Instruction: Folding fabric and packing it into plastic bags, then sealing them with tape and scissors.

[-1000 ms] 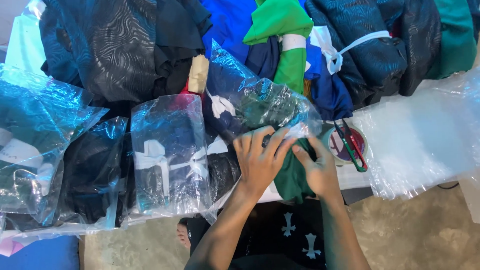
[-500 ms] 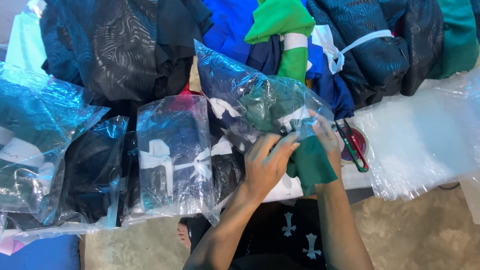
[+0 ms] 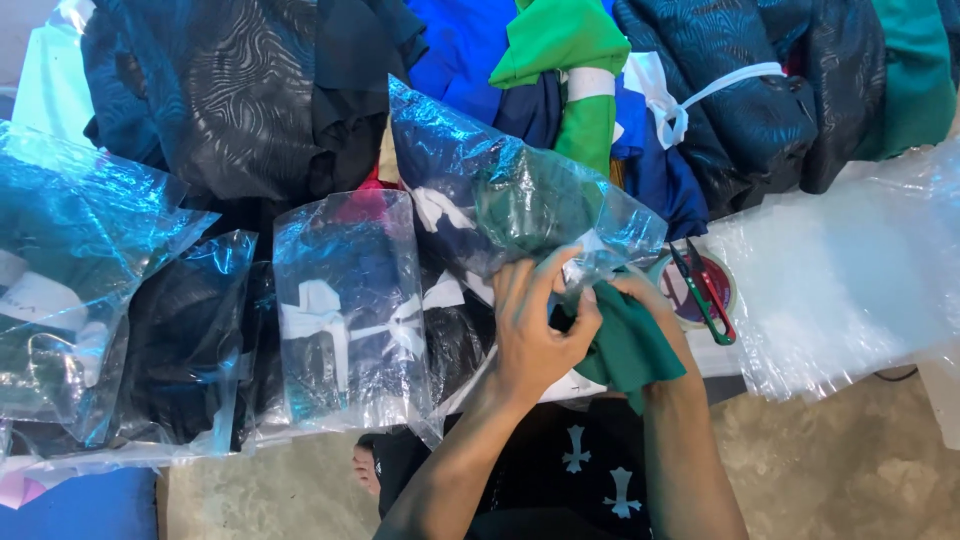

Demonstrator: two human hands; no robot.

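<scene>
Several dark fabric bundles (image 3: pixel 230 90) were heaped across the far side, blue and bright green cloth (image 3: pixel 560 40) among them, some tied with white strips (image 3: pixel 670 110). Stack of clear plastic bags (image 3: pixel 850 280) lay at right, near the tabletop edge. Bagged dark garments sat at left: a big one (image 3: pixel 70 270), a black one (image 3: pixel 185 340), and a navy one with a white tie (image 3: pixel 345 310). Clear bag (image 3: pixel 520 190) in the middle was held up at a tilt, dark green garment (image 3: pixel 625 345) partly inside it, the rest hanging out of the mouth over the tabletop's near edge. Left hand (image 3: pixel 535 325) was at the bag mouth, fingers curled and pinching the plastic against the cloth. Right hand (image 3: pixel 645 295) was mostly hidden under the green cloth; its fingers appeared closed on the bag edge and garment, exact grip unclear. Tape roll (image 3: pixel 690 290) sat just right of the hands, small green-handled snips (image 3: pixel 705 290) lying on it.
</scene>
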